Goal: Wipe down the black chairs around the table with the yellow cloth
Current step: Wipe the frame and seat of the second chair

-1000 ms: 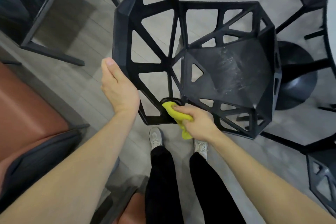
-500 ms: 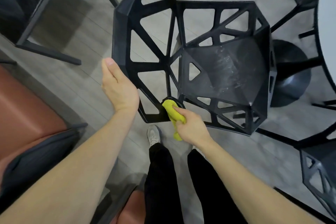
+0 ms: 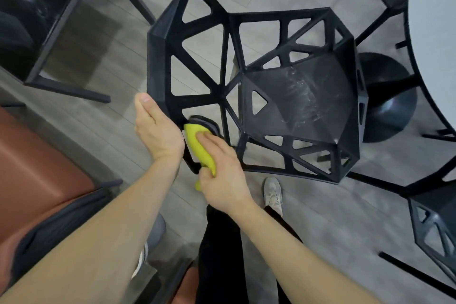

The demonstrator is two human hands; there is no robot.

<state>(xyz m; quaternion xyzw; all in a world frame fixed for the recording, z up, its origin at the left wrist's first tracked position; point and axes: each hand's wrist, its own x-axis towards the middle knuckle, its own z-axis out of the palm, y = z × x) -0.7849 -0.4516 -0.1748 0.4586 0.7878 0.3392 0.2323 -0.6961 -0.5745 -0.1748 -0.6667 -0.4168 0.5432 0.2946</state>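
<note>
Gripping the yellow cloth [image 3: 199, 148] in curled fingers, the right hand [image 3: 222, 175] presses it against the lower edge of the black chair's [image 3: 296, 106] openwork back, while the left hand [image 3: 158, 131] rests flat, fingers straight, against the frame just beside it.

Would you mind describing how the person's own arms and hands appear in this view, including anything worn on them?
Both forearms are bare as far as the picture's lower edge, with no sleeve showing. The left hand and the right hand wear no gloves, and no watch, bracelet or ring shows on the sides turned to the camera. The nails look short and unpainted where visible.
</note>
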